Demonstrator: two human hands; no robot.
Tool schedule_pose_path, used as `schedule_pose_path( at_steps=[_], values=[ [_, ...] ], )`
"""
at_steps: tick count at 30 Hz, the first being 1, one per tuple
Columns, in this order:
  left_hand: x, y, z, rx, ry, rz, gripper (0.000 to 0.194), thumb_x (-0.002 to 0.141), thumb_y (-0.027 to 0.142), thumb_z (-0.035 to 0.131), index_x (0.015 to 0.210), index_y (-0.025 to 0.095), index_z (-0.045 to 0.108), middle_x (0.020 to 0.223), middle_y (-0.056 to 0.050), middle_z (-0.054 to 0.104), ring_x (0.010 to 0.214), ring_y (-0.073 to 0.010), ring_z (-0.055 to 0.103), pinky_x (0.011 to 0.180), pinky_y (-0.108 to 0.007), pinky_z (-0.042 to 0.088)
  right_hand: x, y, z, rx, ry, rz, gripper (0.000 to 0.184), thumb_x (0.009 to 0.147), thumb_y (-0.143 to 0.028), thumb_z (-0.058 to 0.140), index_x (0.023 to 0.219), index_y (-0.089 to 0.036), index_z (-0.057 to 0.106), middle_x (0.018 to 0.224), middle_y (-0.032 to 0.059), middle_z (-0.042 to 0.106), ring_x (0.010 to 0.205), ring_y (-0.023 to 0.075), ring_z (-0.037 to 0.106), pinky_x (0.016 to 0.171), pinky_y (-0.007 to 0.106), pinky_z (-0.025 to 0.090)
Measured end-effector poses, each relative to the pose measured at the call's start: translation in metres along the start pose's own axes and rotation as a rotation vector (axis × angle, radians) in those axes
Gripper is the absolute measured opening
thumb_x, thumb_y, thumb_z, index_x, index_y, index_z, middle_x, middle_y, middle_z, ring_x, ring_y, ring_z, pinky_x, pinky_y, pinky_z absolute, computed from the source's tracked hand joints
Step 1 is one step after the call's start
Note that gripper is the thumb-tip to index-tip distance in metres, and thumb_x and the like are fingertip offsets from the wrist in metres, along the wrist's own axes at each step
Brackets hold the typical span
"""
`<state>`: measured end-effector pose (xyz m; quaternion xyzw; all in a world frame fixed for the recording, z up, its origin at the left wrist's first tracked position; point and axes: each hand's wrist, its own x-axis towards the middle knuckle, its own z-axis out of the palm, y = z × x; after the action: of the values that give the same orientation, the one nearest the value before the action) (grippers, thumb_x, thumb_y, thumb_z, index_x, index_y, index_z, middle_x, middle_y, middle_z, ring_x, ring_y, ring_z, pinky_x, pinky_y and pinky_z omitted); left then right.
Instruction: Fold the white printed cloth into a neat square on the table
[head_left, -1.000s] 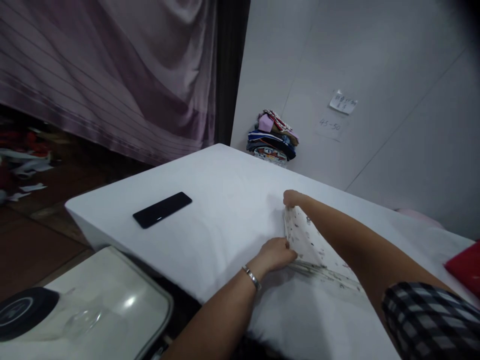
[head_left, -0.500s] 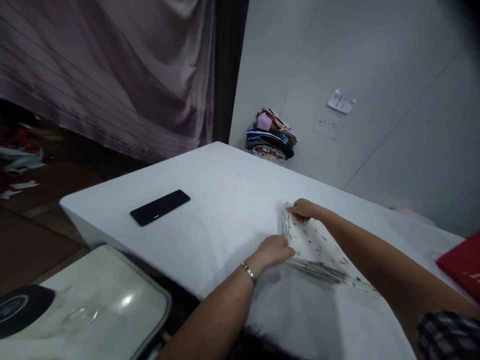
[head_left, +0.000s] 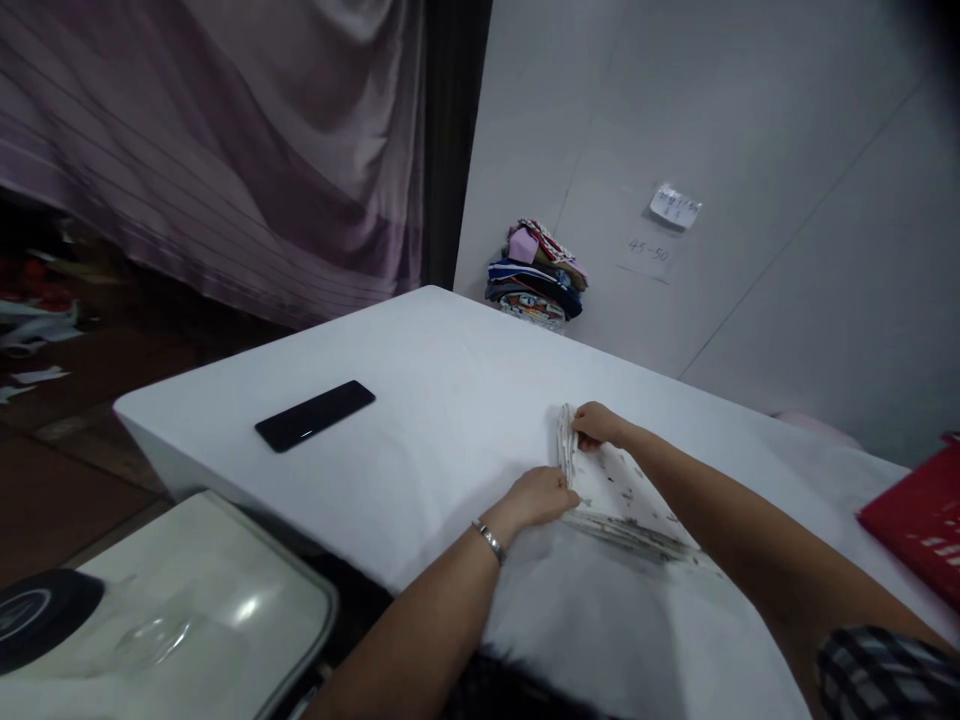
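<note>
White cotton-looking fabric, scattered with small dark motifs, makes up the folded cloth (head_left: 619,490), which lies on the white counter (head_left: 442,400) directly in front of the person, its right part partly hidden behind the right forearm. Several layers show along its near side and at its left end.

Both hands are on that left end. The left hand (head_left: 538,495) has the near corner, its grip clamped on the layers with the thumb over the top; a metal bracelet (head_left: 489,541) sits at that wrist. The right hand (head_left: 598,425) has the far corner, its grip closed on the cloth with the fingers curled under, so the fingertips cannot be made out.

It should handle as something light, soft and limp, hard to break but easy to crease. The layers would probably slide over one another if only the top one were pinched, so the sound hold is at the two corners, taking the full thickness between thumb and fingers.

A black smartphone (head_left: 315,415) lies well apart to the left; a red item (head_left: 919,525) lies at the right edge of view.
</note>
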<state>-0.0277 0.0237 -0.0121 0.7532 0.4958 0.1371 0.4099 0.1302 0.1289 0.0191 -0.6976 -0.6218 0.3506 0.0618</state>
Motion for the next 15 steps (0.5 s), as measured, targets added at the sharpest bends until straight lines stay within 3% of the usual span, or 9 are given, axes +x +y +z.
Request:
schedule_pose_path(
  at_steps=[7, 11, 15],
  values=[
    [-0.001, 0.002, -0.002, -0.016, -0.045, 0.007, 0.013, 0.067, 0.028, 0.048, 0.067, 0.018, 0.055, 0.057, 0.000, 0.056, 0.055, -0.0132, 0.052, 0.048, -0.023, 0.032, 0.000, -0.001, 0.015, 0.098, 0.088, -0.074, 0.019, 0.080, -0.021, 0.048, 0.062, -0.017, 0.049, 0.048, 0.0014, 0.056, 0.040, 0.0115, 0.054, 0.040, 0.021, 0.043],
    [-0.002, 0.002, -0.003, -0.061, -0.060, -0.010, 0.012, 0.066, 0.028, 0.048, 0.066, 0.017, 0.054, 0.056, 0.002, 0.055, 0.052, -0.0120, 0.050, 0.046, -0.022, 0.032, -0.010, 0.009, 0.026, 0.136, 0.204, -0.217, 0.013, 0.082, -0.026, 0.044, 0.080, -0.017, 0.054, 0.065, 0.0004, 0.061, 0.051, 0.0106, 0.055, 0.048, 0.021, 0.044],
    [0.000, 0.000, -0.002, -0.118, -0.087, -0.002, 0.012, 0.066, 0.027, 0.048, 0.064, 0.017, 0.053, 0.050, 0.002, 0.051, 0.048, -0.0115, 0.050, 0.044, -0.021, 0.032, -0.029, 0.024, 0.043, 0.085, 0.344, -0.393, 0.017, 0.078, -0.024, 0.048, 0.090, -0.019, 0.058, 0.072, 0.0002, 0.061, 0.066, 0.0141, 0.056, 0.065, 0.027, 0.046]
  ],
)
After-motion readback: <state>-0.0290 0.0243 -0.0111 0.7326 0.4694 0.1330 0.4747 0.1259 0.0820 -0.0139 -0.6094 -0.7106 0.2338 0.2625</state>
